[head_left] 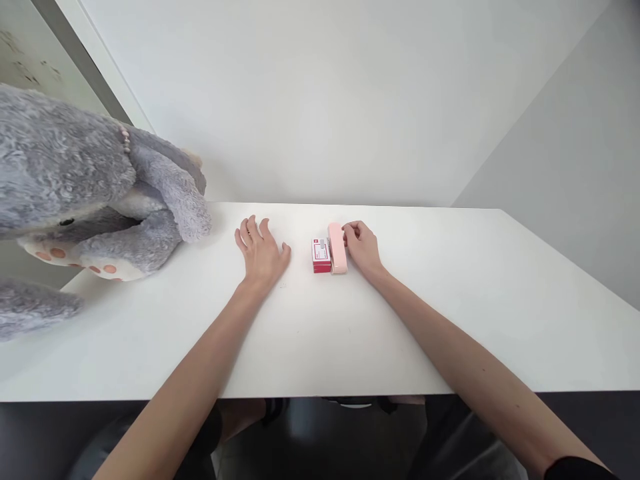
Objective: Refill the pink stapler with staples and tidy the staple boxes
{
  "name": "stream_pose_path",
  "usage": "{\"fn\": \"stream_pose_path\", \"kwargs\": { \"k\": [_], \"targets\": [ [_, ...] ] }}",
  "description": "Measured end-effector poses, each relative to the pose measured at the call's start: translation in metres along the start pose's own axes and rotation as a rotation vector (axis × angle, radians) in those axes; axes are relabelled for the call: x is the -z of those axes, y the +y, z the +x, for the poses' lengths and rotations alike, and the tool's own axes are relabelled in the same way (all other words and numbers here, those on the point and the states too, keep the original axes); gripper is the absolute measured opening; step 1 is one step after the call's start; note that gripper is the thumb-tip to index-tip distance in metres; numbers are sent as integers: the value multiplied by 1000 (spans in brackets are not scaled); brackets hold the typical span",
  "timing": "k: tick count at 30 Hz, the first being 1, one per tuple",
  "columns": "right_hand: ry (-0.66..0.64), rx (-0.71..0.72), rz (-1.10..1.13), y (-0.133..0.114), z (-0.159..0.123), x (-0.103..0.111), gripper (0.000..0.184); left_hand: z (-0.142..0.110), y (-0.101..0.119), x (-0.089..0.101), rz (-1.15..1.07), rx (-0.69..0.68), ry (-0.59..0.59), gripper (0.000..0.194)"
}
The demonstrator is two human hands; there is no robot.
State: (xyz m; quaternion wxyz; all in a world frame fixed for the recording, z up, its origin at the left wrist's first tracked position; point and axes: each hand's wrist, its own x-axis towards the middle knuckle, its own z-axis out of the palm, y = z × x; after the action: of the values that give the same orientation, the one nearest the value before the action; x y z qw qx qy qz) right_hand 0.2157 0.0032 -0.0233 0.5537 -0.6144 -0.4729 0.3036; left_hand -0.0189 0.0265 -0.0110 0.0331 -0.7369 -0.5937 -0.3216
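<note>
A pale pink stapler [338, 250] lies on the white table [450, 320], pointing away from me. A small red and white box [321, 255] sits flush against its left side. My right hand [362, 245] rests just right of the stapler, fingers curled, with the fingertips touching its far end. My left hand [261, 250] lies flat on the table to the left of the box, fingers spread, holding nothing, about a hand's width from the box.
A large grey plush toy [95, 200] with pink paw pads sits on the table's far left corner. White walls stand behind and to the right of the table. The table's front edge runs just above my lap.
</note>
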Motion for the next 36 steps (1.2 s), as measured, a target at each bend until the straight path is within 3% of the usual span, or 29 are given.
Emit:
{"fn": "stream_pose_path", "kwargs": {
  "k": [4, 10, 17, 20, 23, 28, 36],
  "targets": [
    [-1, -3, -16, 1, 1, 0, 17, 1, -8, 0, 55, 64, -45, 69],
    [4, 6, -36, 2, 3, 0, 19, 0, -6, 0, 11, 25, -87, 69],
    [-2, 5, -25, 2, 2, -1, 19, -4, 4, -1, -252, -152, -209, 82],
    [0, 3, -28, 3, 3, -1, 19, -5, 9, 1, -417, -196, -337, 87],
    [3, 6, -26, 3, 3, -1, 18, -7, 14, 6, -566, -170, -441, 87],
    [5, 7, -15, 1, 1, -1, 17, -8, 16, 10, -612, -43, -439, 81],
    [0, 7, -5, 0, 0, -1, 17, -7, 17, 3, -686, -59, -536, 82]
  ]
}}
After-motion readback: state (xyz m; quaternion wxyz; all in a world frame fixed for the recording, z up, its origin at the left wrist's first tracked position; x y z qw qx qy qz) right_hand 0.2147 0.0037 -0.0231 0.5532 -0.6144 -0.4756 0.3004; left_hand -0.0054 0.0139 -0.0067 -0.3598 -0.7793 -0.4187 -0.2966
